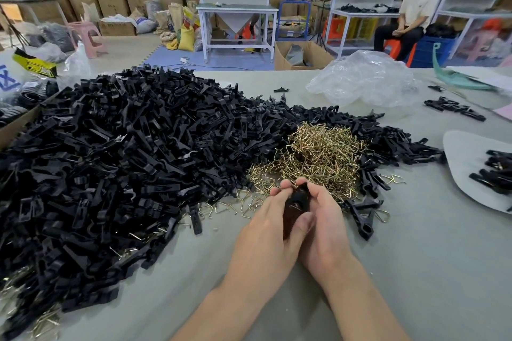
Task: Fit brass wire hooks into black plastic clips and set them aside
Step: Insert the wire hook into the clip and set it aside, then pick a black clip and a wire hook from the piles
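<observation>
Both hands meet over the grey table in front of me, around one black plastic clip (pixel 297 201). My left hand (pixel 270 232) grips its left side, with the thumb across the near end. My right hand (pixel 322 225) curls round its right side. Whether a hook sits in this clip is hidden by my fingers. Just beyond my fingertips lies a heap of brass wire hooks (pixel 318 158). A very large pile of black clips (pixel 124 163) covers the left and middle of the table. On the right a grey sheet (pixel 465 174) carries a few black clips (pixel 496 171).
Loose hooks (pixel 232 206) and single clips (pixel 363 219) are scattered near my hands. A crumpled clear plastic bag (pixel 365 80) lies at the back right. A cardboard box edge (pixel 16 126) is at the far left. A person sits on a stool (pixel 412 11) beyond the table.
</observation>
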### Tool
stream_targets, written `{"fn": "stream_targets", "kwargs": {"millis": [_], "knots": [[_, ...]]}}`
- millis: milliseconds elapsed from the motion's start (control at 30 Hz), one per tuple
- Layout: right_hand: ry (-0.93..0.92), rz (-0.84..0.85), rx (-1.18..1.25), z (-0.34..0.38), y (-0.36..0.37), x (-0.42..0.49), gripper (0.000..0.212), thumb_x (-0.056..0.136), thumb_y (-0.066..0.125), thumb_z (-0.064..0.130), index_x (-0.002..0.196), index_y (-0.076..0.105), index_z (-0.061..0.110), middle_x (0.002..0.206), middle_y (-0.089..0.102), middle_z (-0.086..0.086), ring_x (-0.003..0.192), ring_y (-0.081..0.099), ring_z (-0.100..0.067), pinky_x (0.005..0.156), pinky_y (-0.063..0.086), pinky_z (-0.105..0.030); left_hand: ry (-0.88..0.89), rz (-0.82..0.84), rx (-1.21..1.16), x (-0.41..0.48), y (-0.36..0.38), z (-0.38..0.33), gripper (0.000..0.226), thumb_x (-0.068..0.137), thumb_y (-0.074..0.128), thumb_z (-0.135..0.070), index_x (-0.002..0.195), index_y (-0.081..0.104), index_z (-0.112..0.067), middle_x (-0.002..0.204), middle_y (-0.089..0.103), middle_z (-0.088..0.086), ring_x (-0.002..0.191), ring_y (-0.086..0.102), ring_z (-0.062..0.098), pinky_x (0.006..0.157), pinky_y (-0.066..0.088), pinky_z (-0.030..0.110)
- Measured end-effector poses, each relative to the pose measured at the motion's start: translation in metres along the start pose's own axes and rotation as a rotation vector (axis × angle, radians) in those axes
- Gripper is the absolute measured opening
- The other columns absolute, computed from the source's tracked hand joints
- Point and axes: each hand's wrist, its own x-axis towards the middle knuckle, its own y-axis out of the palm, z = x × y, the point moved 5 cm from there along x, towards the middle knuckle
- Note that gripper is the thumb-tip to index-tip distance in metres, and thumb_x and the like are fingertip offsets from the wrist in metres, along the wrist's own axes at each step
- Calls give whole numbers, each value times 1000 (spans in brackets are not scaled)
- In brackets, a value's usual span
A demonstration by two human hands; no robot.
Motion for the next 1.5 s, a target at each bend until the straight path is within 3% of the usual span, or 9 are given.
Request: {"fn": "stream_targets", "kwargs": {"millis": [233,333,467,767,933,1067,1167,1367,1500], "knots": [[-80,0,-167,-3,2,3,21,99,53,29,94,71,20,112,74,-7,89,72,-17,73,59,-31,-101,-107,-92,1,-8,10,39,86,56,-60,119,37,-52,103,60,-33,93,57,-12,71,44,6],[-125,0,-193,0,3,0,21,88,61,29,103,68,16,110,74,-9,96,71,-23,88,59,-42,-137,-142,-192,1,-11,12,34,81,51,-68,108,39,-51,100,60,-35,85,60,-10,69,45,8],[-264,-52,-375,10,-2,-9,15,97,57,20,108,66,14,107,76,-7,110,69,-28,98,55,-44,-137,-106,-271,2,-7,9,19,91,65,-36,105,52,-42,94,63,-31,76,63,0,65,45,9],[-536,-268,-427,98,-50,-37,18,105,50,24,118,62,24,108,75,-1,102,70,-15,86,58,-32,-29,91,-304,42,55,-70,20,89,71,-31,106,60,-35,98,68,-11,80,64,-3,67,48,10],[-602,-622,-438,174,-104,-66,42,105,46,30,147,41,33,130,65,1,120,62,-18,110,46,-44,66,162,-323,86,146,-149,34,90,69,-40,119,59,-25,102,59,-15,85,60,-10,69,43,1],[-695,-723,-358,222,-136,-92,43,107,41,24,150,38,27,110,68,4,105,67,-15,99,52,-37,106,235,-338,131,221,-221,53,92,66,-43,135,49,-17,128,56,3,116,56,18,102,47,38],[-709,-745,-365,237,-147,-105,39,107,40,23,145,41,26,104,63,8,104,66,-14,86,50,-25,112,306,-279,150,249,-252,65,94,62,-46,145,38,-15,143,41,9,133,41,22,109,38,37],[-672,-704,-524,217,-133,-99,29,103,43,17,124,50,35,117,66,8,108,66,-14,101,51,-42,210,256,-208,111,209,-206,43,98,55,-34,138,48,-21,131,46,-3,126,43,12,104,35,26],[-663,-618,-692,171,-100,-89,29,102,43,18,114,51,42,118,59,21,109,62,-5,97,48,-26,322,70,33,66,118,-128,35,97,58,-26,132,54,-21,124,48,-11,118,40,-1,101,33,18]]}}
